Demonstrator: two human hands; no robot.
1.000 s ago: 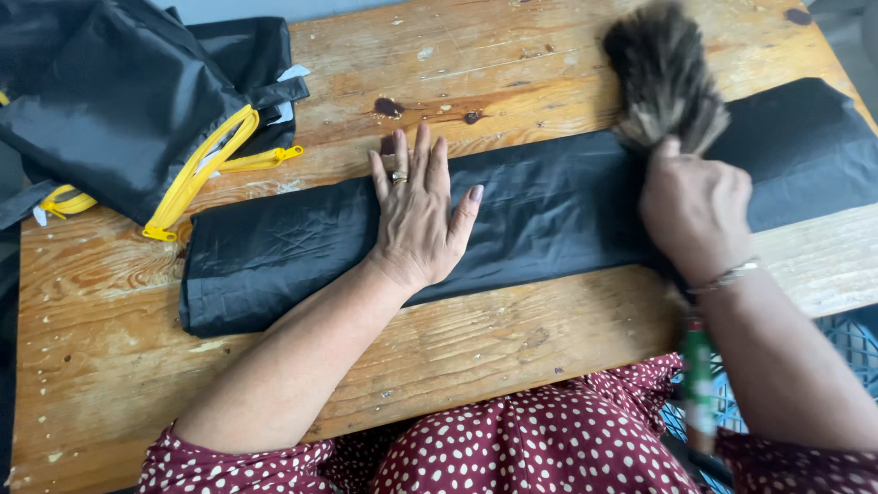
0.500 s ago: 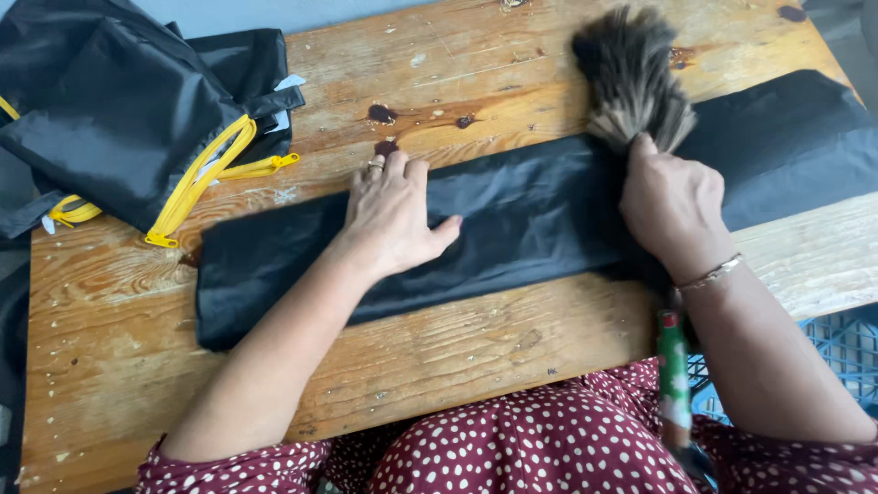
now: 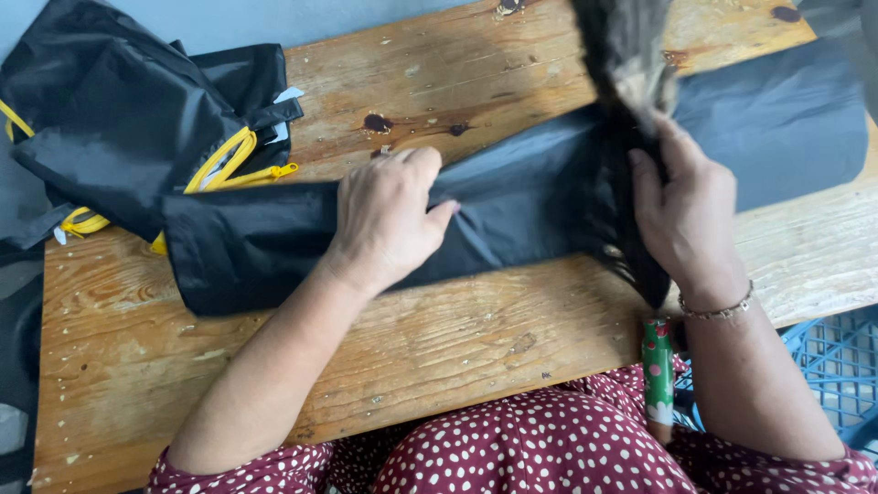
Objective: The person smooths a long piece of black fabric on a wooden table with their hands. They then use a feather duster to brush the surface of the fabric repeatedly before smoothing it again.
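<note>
A long, creased strip of black fabric (image 3: 512, 210) crosses the wooden table (image 3: 457, 338), left hand (image 3: 389, 220) gripping its far edge, right hand (image 3: 686, 215) clutching a feather duster (image 3: 631, 55).

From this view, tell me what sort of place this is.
Probably a small sewing or bag-making workshop: a worn, stained wooden worktable, a long black fabric piece being handled, and finished black bags with yellow zippers piled at the corner.

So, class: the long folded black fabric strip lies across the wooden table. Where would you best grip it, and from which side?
Grip the long folded black fabric strip along its near long edge, coming from the seated person's side. It lies flat and runs left to right, so two spaced grips suit it: the left hand already clutches the middle, and the right hand, holding a feather duster, is at the right part.
</note>
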